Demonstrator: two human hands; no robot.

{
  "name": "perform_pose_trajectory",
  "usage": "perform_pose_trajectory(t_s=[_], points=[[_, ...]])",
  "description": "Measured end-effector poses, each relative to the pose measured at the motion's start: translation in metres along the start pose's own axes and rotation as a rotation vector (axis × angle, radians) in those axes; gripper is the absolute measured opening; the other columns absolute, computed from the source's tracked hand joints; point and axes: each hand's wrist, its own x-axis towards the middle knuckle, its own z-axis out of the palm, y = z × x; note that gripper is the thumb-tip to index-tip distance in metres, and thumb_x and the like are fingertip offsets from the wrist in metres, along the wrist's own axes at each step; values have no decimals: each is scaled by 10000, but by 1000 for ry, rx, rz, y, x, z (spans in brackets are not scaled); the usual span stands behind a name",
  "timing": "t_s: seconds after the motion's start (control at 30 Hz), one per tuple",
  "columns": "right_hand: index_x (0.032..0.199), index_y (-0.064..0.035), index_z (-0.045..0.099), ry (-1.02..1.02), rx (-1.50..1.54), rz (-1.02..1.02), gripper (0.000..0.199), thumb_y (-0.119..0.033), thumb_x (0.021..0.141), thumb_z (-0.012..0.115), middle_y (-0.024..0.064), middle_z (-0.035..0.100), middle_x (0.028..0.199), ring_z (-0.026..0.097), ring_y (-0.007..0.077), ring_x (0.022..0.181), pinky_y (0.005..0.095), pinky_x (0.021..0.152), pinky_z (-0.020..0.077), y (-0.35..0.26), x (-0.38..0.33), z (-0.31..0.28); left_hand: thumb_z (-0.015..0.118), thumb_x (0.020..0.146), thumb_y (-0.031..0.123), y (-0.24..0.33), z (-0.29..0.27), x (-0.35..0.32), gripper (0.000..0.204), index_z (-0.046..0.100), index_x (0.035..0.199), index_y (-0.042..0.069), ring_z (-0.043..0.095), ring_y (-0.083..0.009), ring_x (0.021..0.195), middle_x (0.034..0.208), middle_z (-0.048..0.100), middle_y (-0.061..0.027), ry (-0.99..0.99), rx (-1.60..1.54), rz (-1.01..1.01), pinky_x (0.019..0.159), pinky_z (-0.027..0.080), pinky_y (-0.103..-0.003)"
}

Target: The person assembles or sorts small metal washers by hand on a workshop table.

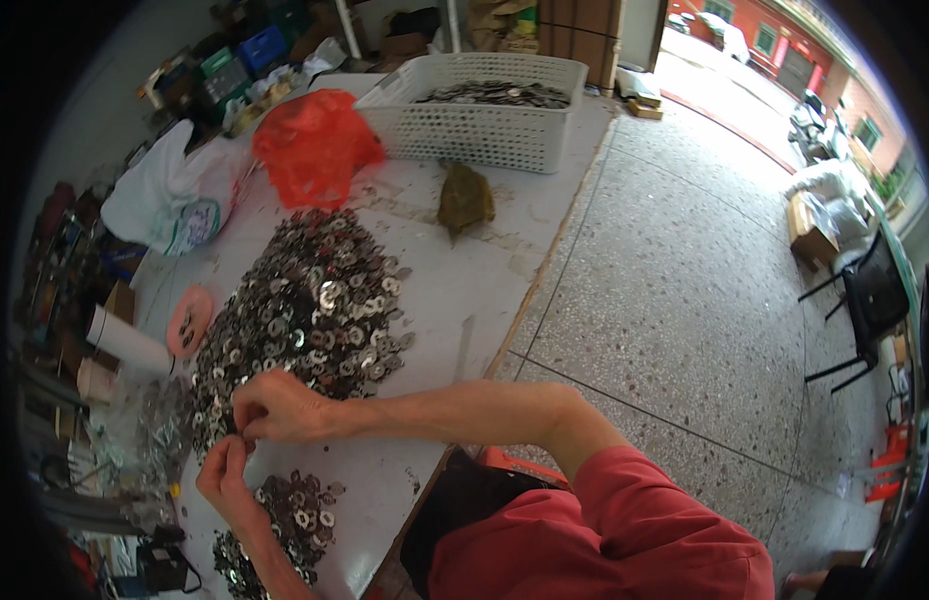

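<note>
Large pile (305, 300): small shiny grey metal pieces, many of them rings, heaped on the pale surface (440, 300); landmark for all places below.
Small pile (300, 510): similar metal pieces; on the near side of the large pile, partly covered in view by the left forearm.
Right hand (290, 408): over the near edge of the large pile; fingers bent, tips turned down toward the left hand.
Left hand (225, 478): just off the near edge of the large pile; fingers bent, tips next to those of the right hand.
Finger state: both sets of tips meet closely; whether either pinches a metal piece cannot be told.
Pink dish (198, 296): just left of the large pile; a few dark pieces in it.
White cylinder (133, 340): left of the large pile, past the pink dish.
Red plastic bag (320, 140): directly beyond the large pile.
White plastic bag (175, 190): beyond the large pile, to its left.
White basket (465, 138): beyond the large pile, to its right; perforated walls, dark flat pieces inside.
Brown crumpled item (466, 200): right of the large pile's far end; kind unclear.
Black chair (873, 305): well apart from the large pile, to its right, on the speckled floor (675, 270).
</note>
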Motion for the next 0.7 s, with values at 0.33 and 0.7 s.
perform_pose_trajectory(t_s=[0.33,0.7], points=[[960,11,642,-202,214,458,134,-7,827,642,66,655,766,612,108,668,248,591,511,-14,-4,-24,633,808,125,10,8,5,161,684,843,-23,583,-111,763,784,662,-41,-184,9,-97,744,423,-242],[1015,-17,639,-227,291,646,165,-63,857,656,41,661,857,593,83,745,226,691,505,-22,-7,-18,659,789,-2,11,-13,7,119,682,903,-25,582,-73,714,790,663,-32,-300,-151,-229,668,452,-216]])
